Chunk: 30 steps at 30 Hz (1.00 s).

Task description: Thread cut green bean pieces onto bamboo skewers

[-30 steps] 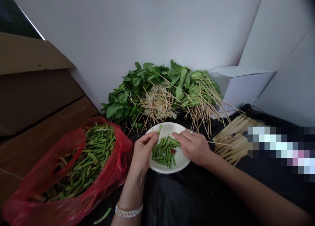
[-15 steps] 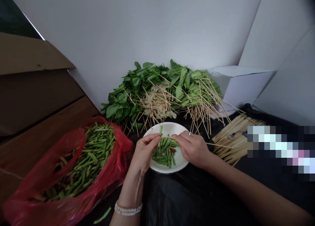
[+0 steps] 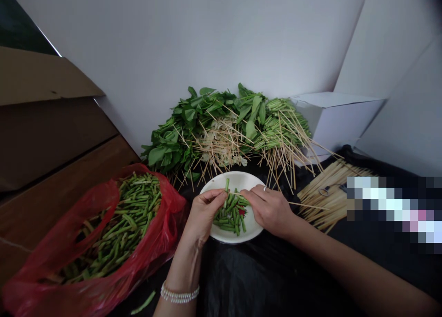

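Over a white bowl [image 3: 254,228], my left hand [image 3: 208,211] pinches a short piece of green bean [image 3: 227,184] upright between thumb and fingers. My right hand [image 3: 267,209] is closed round a thin wooden skewer [image 3: 307,205]; its tip end points left at the bean piece, and its tail sticks out to the right past the hand. Whether the tip has entered the bean is too small to make out. Several cut green bean pieces [image 3: 235,220] lie in the bowl below, over a red patch on its bottom.
A red plastic bag [image 3: 171,216] full of cut beans stands at the left. Behind the bowl lie skewered leafy greens [image 3: 162,151], pale skewered pieces [image 3: 221,142] and skewered green stems [image 3: 276,123]. Loose skewers [image 3: 321,197] with scissors sit at right, near a white box [image 3: 345,123].
Both hands hold nearly the same pose over the bowl. The bean piece and skewer have shifted very slightly; nothing has been let go.
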Tool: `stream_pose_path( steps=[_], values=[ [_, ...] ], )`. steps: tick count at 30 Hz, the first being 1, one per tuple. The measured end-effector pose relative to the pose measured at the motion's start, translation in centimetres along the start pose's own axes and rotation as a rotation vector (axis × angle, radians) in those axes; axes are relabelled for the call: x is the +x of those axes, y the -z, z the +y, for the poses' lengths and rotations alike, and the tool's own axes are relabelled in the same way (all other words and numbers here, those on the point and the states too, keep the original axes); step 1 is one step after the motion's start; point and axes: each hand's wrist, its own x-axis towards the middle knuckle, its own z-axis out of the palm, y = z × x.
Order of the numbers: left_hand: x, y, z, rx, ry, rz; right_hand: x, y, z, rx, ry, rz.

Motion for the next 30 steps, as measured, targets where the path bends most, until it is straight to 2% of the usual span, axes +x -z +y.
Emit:
stream_pose_path(
  steps=[5,10,14,17,21,26,30],
  values=[
    [-0.3,-0.8,-0.1,0.086,-0.024,-0.073,0.2,0.0,-0.3,-0.015,0.011,-0.013],
    [0.0,-0.1,0.2,0.168,-0.128,0.02,0.1,0.0,0.6,-0.086,0.044,-0.015],
    [0.5,0.9,0.0,0.431,-0.26,0.082,0.1,0.2,1.6,-0.115,-0.047,0.028],
    [0.6,1.0,-0.6,0.77,-0.344,-0.022,0.2,0.3,1.9,-0.109,-0.122,0.05],
    [0.1,0.6,-1.0,1.107,-0.422,-0.166,0.2,0.2,1.7,-0.086,-0.104,-0.014],
    [-0.5,0.1,-0.8,1.286,-0.395,-0.285,0.0,-0.1,1.5,-0.071,-0.098,-0.046],
    [-0.6,-0.1,-0.9,1.292,-0.382,-0.288,-0.1,-0.2,1.6,-0.067,-0.092,-0.054]
  ],
)
